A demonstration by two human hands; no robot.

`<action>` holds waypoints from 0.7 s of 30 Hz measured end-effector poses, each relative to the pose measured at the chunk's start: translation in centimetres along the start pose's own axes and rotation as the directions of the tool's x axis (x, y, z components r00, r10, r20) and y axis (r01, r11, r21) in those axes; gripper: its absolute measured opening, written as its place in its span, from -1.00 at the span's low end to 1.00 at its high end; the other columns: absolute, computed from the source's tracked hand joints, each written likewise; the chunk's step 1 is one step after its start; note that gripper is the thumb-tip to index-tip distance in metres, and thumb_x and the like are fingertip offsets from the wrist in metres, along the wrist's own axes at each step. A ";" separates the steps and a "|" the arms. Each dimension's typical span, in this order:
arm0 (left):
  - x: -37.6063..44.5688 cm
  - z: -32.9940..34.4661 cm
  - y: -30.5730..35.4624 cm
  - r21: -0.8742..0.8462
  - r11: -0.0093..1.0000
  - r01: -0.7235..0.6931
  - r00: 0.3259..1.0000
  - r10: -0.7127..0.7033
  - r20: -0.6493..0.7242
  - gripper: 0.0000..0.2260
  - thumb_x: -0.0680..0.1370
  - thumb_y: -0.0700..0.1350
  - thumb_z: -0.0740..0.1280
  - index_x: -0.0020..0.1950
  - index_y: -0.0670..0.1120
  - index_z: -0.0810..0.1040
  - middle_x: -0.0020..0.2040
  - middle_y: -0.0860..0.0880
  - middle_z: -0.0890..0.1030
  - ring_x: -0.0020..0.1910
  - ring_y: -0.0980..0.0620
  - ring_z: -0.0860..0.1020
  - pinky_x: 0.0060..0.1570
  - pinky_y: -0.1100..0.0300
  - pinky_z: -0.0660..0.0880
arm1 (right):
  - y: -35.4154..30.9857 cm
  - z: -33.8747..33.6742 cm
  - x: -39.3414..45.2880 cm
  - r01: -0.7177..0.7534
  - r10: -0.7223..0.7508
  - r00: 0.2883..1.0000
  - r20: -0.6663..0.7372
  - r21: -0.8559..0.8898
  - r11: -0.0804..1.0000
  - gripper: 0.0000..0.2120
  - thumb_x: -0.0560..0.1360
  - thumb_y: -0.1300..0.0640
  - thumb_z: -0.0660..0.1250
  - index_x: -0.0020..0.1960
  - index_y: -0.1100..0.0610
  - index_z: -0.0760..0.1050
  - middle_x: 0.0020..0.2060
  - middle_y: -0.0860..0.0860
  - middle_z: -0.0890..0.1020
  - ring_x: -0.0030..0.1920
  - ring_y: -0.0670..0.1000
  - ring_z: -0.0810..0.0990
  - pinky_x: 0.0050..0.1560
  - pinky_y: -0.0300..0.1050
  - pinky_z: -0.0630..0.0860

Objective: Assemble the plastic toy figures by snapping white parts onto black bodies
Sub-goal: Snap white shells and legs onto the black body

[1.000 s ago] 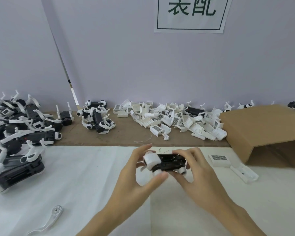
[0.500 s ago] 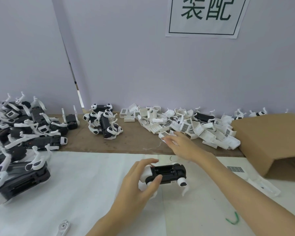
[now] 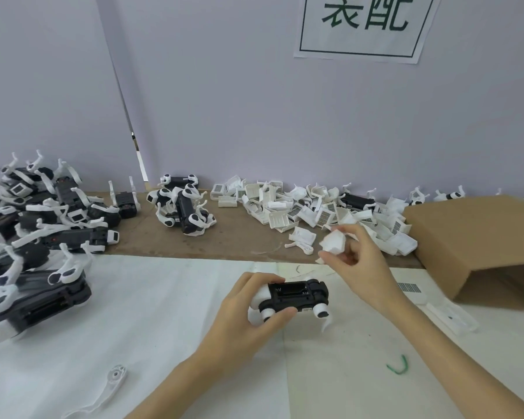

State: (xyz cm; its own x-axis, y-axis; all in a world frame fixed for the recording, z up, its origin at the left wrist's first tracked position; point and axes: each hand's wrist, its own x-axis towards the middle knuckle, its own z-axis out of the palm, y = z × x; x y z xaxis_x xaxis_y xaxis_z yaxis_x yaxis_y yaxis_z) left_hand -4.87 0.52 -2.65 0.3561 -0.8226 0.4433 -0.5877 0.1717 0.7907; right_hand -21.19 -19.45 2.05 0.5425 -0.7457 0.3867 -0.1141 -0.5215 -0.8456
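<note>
My left hand (image 3: 248, 316) grips a black toy body (image 3: 297, 296) with white leg joints, held low over the white sheet with its open compartment facing up. Above and to the right of it, my right hand (image 3: 360, 261) pinches a white cover part (image 3: 333, 244) in its fingertips, lifted off the table. Behind that hand lies the pile of loose white cover parts (image 3: 315, 210) on the brown board, with one black body (image 3: 356, 201) among them.
A heap of black-and-white figures (image 3: 40, 225) fills the left side. Two more figures (image 3: 185, 207) lie at the back centre. An open cardboard box (image 3: 478, 246) sits on the right. A loose white leg (image 3: 111, 385) and a green scrap (image 3: 398, 365) lie on the sheet.
My right hand left the toy body, reached back to the white parts pile, and now has lifted one white part off it. My left hand kept holding the body.
</note>
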 end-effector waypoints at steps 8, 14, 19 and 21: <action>-0.2 -0.1 -0.2 0.049 0.999 -0.019 0.999 0.018 0.034 -0.54 0.48 0.14 0.54 0.34 0.30 0.50 0.29 0.24 0.54 0.34 0.18 0.51 0.13 0.50 0.33 | -0.8 -0.8 -5.8 -0.140 0.181 0.979 -0.091 0.343 0.929 -0.64 0.47 0.08 0.55 0.21 0.06 0.53 0.05 -0.06 0.75 0.09 0.03 0.72 0.26 0.15 0.60; -0.3 -0.2 -0.2 -0.051 0.998 0.027 0.992 -0.021 0.127 -0.25 0.49 -0.04 0.63 0.58 0.21 0.34 0.29 0.14 0.58 0.33 0.01 0.56 0.31 0.28 0.44 | -2.3 1.0 -7.7 0.187 -0.183 0.982 0.046 -0.136 0.973 -0.52 0.53 -0.20 0.43 0.41 -0.12 0.52 0.06 -0.18 0.57 0.15 -0.09 0.55 0.20 -0.31 0.40; -0.6 0.0 0.0 -0.003 1.000 0.016 0.994 -0.015 0.107 -0.14 0.41 0.06 0.66 0.59 0.26 0.26 0.28 0.30 0.52 0.30 0.12 0.56 0.23 0.44 0.40 | -2.2 2.7 -8.3 0.428 -0.410 0.901 0.140 -0.437 0.791 -0.55 0.53 -0.24 0.37 0.33 -0.04 0.58 0.13 -0.19 0.57 0.17 -0.07 0.48 0.20 0.00 0.46; -0.6 0.0 0.1 0.003 1.000 0.014 0.995 -0.015 0.102 -0.14 0.41 0.08 0.64 0.59 0.27 0.25 0.28 0.33 0.51 0.31 0.14 0.55 0.23 0.44 0.40 | -1.7 2.9 -8.4 0.442 -0.416 0.894 0.166 -0.470 0.764 -0.54 0.55 -0.19 0.37 0.38 -0.02 0.58 0.15 -0.16 0.57 0.18 -0.02 0.49 0.20 0.01 0.48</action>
State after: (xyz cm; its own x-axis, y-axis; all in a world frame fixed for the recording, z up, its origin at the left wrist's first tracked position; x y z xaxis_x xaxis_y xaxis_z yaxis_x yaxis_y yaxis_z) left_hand -5.12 1.00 -2.87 0.2890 -0.8758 0.3865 -0.5844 0.1584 0.7958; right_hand -23.15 -11.13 -0.79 0.6703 -0.3814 0.6365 -0.2383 -0.9230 -0.3021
